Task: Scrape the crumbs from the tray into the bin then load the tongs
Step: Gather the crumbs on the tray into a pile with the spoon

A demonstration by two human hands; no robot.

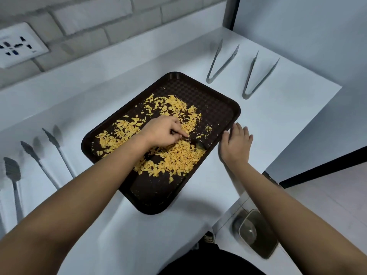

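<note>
Crumbs (178, 155), yellow and flaky, lie scattered over the dark tray (222, 108), thickest near its right long edge and thinner toward the far end. That tray sits askew on the white tabletop (278, 116), its long axis running from near-centre up toward the far left, one near corner close to the tabletop's front edge. Down past that edge, to the lower right, the bin (256, 233) stands on the floor, so the crumbs must travel toward the person and rightward.

Over the middle of the tray the left hand (162, 133) reaches in from the lower left, fingers curled in a grip that seems to pinch a small dark tool among the flakes; what it is I cannot tell. Flat and relaxed, the right hand (236, 143) rests on the tabletop, fingertips touching the tray's right rim. It is the hand nearer the bin.

Two open tongs (260, 76) lie beyond the tray at the far right, well apart from either hand; more long-handled tongs (33, 155) lie to the left.
</note>
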